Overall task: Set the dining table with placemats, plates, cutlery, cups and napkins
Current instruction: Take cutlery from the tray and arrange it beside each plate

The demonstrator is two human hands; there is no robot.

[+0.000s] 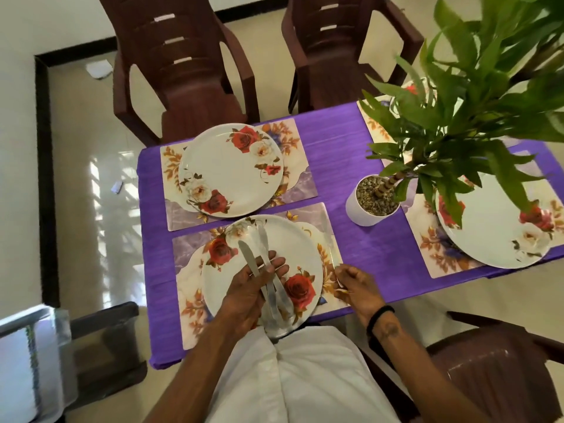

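Over the near plate [268, 270], a bundle of cutlery [268, 282] is being held in the left grip [247, 288], its fingers curled round the handles so that a knife blade and what looks like a spoon are fanning out toward the far side; held this way, single pieces can probably be drawn off one at a time. At the right edge of that plate, one slim piece [331, 254], a knife or fork that cannot be told apart, is being pinched at its handle by the right grip [351, 279] and is being laid lengthwise on the near placemat [323, 221], just beside the rim, likely as the first piece of this setting.

Further out, a second plate [232, 169] is sitting on the far placemat [302, 190] with no cutlery beside it, and a third plate [494, 233] is lying to the right, partly hidden under the leaves of a potted plant [374, 203]. All of it is being carried by the desk [351, 148] under a purple cloth. Cups and napkins are not being seen anywhere, so the task is judged to be roughly midway.
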